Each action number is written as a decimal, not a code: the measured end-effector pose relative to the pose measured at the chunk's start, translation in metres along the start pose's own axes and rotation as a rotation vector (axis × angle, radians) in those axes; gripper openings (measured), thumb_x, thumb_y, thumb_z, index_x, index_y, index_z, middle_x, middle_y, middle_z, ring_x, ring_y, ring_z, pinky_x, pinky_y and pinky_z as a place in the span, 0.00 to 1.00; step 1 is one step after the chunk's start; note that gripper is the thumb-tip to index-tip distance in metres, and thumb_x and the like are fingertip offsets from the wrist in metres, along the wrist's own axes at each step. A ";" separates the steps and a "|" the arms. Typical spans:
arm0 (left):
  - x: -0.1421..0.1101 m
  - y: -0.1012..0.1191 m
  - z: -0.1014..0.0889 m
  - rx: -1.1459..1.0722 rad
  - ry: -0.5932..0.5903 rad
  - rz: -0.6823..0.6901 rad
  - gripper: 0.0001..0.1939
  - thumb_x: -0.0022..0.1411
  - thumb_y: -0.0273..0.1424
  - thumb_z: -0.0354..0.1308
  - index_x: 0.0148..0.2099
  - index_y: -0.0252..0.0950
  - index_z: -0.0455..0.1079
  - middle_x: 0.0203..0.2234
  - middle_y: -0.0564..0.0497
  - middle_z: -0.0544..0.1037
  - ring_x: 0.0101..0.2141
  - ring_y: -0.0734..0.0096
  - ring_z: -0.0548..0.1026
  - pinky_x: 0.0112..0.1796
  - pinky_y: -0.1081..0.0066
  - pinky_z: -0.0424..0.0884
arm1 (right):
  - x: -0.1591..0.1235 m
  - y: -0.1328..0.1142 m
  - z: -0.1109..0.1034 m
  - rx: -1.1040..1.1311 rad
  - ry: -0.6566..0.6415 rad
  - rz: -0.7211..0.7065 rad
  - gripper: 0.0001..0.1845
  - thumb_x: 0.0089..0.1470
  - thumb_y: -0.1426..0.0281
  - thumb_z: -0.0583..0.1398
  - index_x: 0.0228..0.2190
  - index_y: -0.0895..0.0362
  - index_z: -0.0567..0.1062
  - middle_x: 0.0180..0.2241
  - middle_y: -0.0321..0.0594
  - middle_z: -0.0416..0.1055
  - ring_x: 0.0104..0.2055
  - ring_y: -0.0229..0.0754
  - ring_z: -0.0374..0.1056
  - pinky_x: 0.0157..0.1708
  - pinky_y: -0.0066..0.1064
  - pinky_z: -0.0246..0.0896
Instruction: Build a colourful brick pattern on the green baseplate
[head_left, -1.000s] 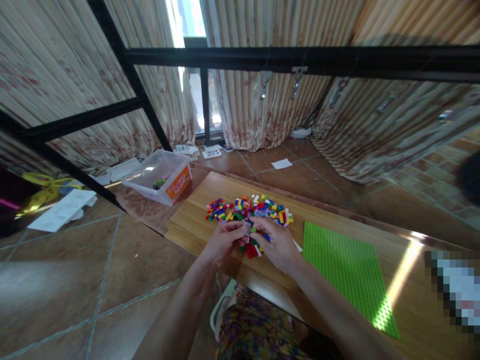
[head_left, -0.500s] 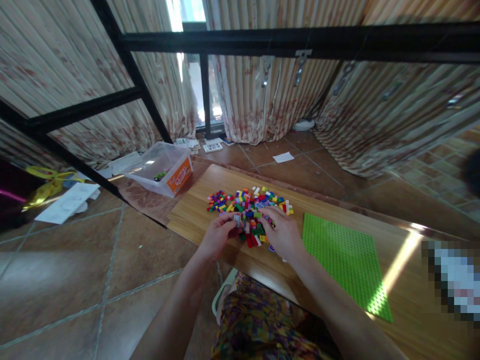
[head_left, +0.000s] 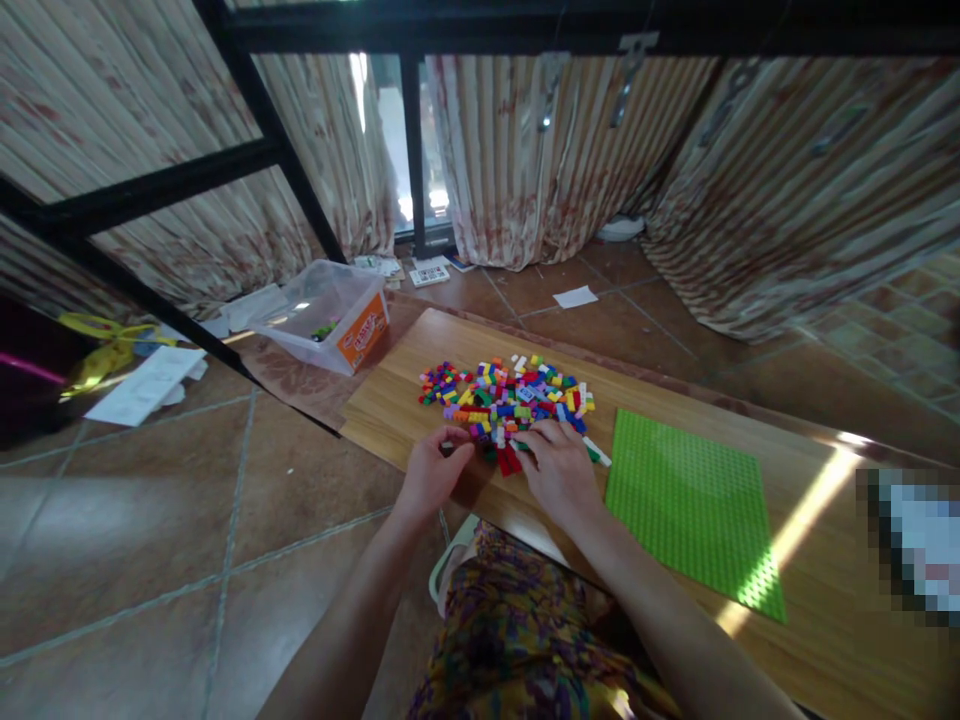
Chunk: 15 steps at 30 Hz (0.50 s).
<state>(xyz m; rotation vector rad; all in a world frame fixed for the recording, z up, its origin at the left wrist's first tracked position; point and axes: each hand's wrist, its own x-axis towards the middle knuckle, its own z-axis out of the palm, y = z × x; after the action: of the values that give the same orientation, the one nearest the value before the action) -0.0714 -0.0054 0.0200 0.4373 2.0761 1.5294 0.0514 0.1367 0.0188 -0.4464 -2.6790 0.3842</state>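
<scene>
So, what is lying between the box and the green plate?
In the head view, bricks lie between them, with the right hand at their near side.

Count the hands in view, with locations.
2: the left hand at the near left edge of the brick pile, the right hand at the pile's near side, left of the green baseplate in the picture. Neither hand is hidden.

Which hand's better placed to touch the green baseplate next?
Right, probably. The right hand is at the brick pile, close to the green baseplate; the left hand is farther away, with the right hand between.
</scene>
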 end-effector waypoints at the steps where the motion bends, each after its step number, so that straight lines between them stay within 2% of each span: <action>1: 0.001 0.000 0.002 0.080 0.018 0.055 0.07 0.50 0.31 0.61 0.34 0.37 0.74 0.21 0.57 0.70 0.22 0.76 0.65 0.26 0.75 0.58 | 0.000 0.002 0.000 -0.007 0.006 0.014 0.09 0.56 0.73 0.58 0.36 0.57 0.79 0.37 0.46 0.73 0.41 0.49 0.64 0.43 0.41 0.61; 6: 0.009 -0.001 0.010 0.281 0.069 0.197 0.13 0.52 0.30 0.63 0.42 0.41 0.75 0.23 0.55 0.72 0.26 0.71 0.68 0.32 0.72 0.60 | 0.001 0.011 -0.004 0.108 0.045 0.111 0.11 0.58 0.72 0.55 0.36 0.57 0.79 0.36 0.46 0.75 0.41 0.49 0.68 0.44 0.42 0.62; 10: 0.013 -0.002 0.015 0.309 0.100 0.201 0.10 0.53 0.29 0.63 0.40 0.42 0.75 0.25 0.53 0.75 0.28 0.67 0.70 0.34 0.70 0.61 | 0.003 0.014 -0.005 0.246 0.098 0.214 0.13 0.59 0.70 0.54 0.40 0.54 0.78 0.39 0.44 0.76 0.41 0.47 0.70 0.44 0.40 0.64; 15: 0.015 0.000 0.015 0.384 0.095 0.190 0.05 0.56 0.29 0.60 0.37 0.41 0.75 0.28 0.50 0.77 0.30 0.64 0.72 0.36 0.69 0.63 | 0.004 0.011 -0.002 0.191 0.102 0.181 0.13 0.58 0.72 0.55 0.42 0.55 0.77 0.42 0.46 0.74 0.44 0.48 0.69 0.46 0.40 0.64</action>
<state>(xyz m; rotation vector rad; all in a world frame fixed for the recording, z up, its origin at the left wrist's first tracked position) -0.0746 0.0141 0.0130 0.7325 2.4722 1.2675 0.0521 0.1488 0.0183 -0.6330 -2.4813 0.6455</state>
